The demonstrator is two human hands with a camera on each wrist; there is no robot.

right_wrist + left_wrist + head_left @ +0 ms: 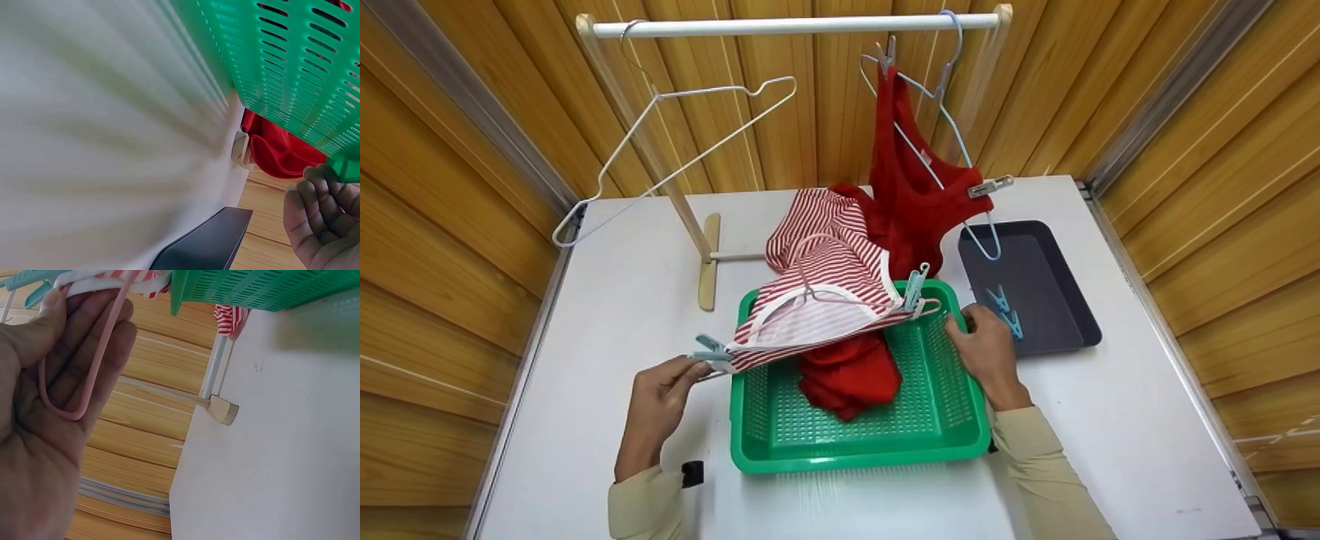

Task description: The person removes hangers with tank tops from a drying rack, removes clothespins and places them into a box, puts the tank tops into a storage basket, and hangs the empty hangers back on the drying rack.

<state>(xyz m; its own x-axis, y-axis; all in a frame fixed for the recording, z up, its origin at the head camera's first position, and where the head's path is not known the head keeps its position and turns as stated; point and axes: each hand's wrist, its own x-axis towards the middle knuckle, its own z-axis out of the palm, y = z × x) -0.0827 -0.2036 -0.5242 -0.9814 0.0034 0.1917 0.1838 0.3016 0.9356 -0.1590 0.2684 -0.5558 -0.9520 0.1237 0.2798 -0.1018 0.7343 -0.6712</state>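
My left hand point(661, 394) pinches the left end of a pink hanger point(93, 377), beside a light-blue clothespin point(709, 351) clipped on the garment. On that hanger is a red-and-white striped top point(840, 259), lying across the back of a green basket point(859, 454). Another clothespin point(915, 289) clips its right shoulder. My right hand point(988, 352) grips the basket's right rim, fingers curled over it; in the right wrist view they touch the basket's edge point(340, 169). Inside the basket, a crumpled red cloth point(851, 379) lies partly under the top.
A rack with a white bar point(795, 27) stands at the back. From it hang a bare white hanger point(615, 161) and a red tank top point(911, 172) on a blue hanger, held by clothespins. A dark tray point(1050, 292) with blue clothespins point(1006, 313) lies at right.
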